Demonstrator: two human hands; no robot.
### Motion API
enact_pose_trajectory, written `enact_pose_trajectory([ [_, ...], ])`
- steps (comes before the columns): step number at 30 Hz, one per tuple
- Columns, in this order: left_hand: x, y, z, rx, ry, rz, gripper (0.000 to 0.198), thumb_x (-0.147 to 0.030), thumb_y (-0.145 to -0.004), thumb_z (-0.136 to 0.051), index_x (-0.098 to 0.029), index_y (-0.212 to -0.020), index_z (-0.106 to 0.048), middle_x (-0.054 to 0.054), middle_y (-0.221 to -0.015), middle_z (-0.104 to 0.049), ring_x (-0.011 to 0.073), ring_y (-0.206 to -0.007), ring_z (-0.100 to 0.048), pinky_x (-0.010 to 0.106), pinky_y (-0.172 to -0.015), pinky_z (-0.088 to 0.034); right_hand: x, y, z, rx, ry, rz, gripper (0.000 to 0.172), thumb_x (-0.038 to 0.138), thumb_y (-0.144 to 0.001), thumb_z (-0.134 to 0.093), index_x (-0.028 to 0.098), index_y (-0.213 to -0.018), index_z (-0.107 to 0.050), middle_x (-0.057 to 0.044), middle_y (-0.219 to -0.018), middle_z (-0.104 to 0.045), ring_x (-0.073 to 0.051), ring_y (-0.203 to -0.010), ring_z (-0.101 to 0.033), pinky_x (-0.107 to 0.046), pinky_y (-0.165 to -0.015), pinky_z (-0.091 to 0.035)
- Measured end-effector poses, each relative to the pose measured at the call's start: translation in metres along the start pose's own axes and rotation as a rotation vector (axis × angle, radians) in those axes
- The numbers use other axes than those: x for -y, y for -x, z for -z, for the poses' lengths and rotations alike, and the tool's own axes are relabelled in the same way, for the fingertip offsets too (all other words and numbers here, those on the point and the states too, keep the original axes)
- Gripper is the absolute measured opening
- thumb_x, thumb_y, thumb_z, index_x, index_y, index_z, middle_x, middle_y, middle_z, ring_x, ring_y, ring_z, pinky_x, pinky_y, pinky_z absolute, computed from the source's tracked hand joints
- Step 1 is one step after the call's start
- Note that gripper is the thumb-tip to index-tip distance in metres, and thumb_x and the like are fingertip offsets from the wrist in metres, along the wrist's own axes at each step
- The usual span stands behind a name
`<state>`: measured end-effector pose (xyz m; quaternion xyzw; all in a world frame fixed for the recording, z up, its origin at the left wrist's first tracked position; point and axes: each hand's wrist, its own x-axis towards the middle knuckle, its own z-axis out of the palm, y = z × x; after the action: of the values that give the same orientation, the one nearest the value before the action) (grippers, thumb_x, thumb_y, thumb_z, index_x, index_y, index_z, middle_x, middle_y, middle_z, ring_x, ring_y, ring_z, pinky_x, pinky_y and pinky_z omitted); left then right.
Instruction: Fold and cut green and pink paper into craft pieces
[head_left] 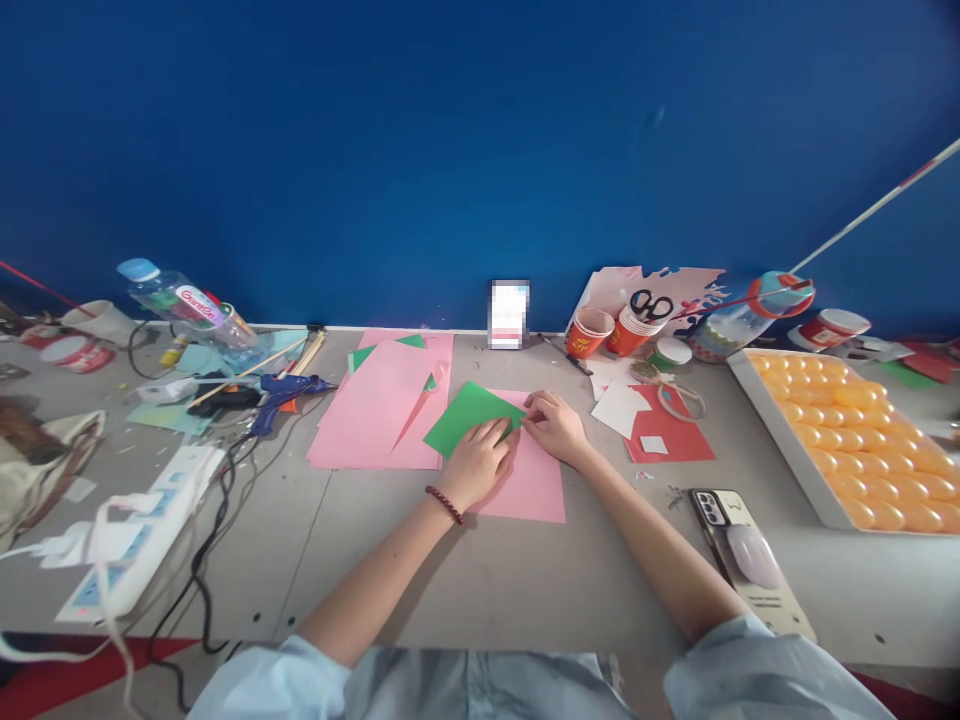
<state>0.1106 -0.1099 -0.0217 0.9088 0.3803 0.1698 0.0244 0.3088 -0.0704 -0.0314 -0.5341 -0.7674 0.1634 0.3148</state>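
A green paper sheet (463,412) lies on a pink sheet (534,482) in the middle of the grey table (465,580). My left hand (480,460), with a dark red bead bracelet at the wrist, presses flat on the green sheet's near right part, fingers stretched forward. My right hand (553,425) pinches the green sheet's right corner with curled fingers. More pink sheets (379,405) with green scraps lie to the left.
A blue glue gun (281,392), power strip (154,520), cables and a water bottle (187,305) crowd the left. Orange paper cups (611,330), scissors (651,305), red paper (675,435), a phone (742,555) and a tray of orange balls (862,435) are on the right. Blue wall behind.
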Motion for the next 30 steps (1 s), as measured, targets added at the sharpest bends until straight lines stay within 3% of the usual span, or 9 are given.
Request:
enact_pose_trajectory([
  [14, -0.001, -0.001, -0.0007, -0.019, 0.019, 0.015, 0.034, -0.02, -0.095, -0.038, -0.018, -0.124, -0.055, 0.01, -0.132, -0.054, 0.0221, -0.122, -0.047, 0.038, -0.1, -0.04, 0.0081, 0.001, -0.0016, -0.023, 0.036, -0.005, 0.015, 0.014, -0.07, -0.056, 0.024, -0.067, -0.045, -0.004, -0.096, -0.064, -0.021, -0.09, -0.057, -0.032, -0.074, -0.046],
  [21, -0.0015, -0.0016, 0.0001, -0.014, 0.013, 0.007, 0.034, -0.018, -0.094, -0.038, -0.016, -0.124, -0.054, 0.01, -0.133, -0.053, 0.0228, -0.121, -0.047, 0.037, -0.1, -0.039, 0.0039, -0.0015, -0.0035, -0.043, 0.003, -0.139, 0.01, 0.017, -0.073, -0.053, 0.023, -0.069, -0.045, -0.001, -0.095, -0.063, -0.015, -0.072, -0.058, -0.026, -0.062, -0.042],
  [30, -0.0006, -0.0057, 0.004, 0.026, 0.042, 0.031, 0.03, -0.015, -0.09, -0.043, -0.019, -0.118, -0.054, 0.008, -0.126, -0.055, 0.023, -0.115, -0.048, 0.037, -0.092, -0.042, -0.0012, -0.003, -0.0064, -0.078, -0.006, -0.205, 0.006, 0.019, -0.072, -0.052, 0.023, -0.07, -0.048, 0.0, -0.092, -0.063, -0.013, -0.063, -0.053, -0.026, -0.058, -0.04],
])
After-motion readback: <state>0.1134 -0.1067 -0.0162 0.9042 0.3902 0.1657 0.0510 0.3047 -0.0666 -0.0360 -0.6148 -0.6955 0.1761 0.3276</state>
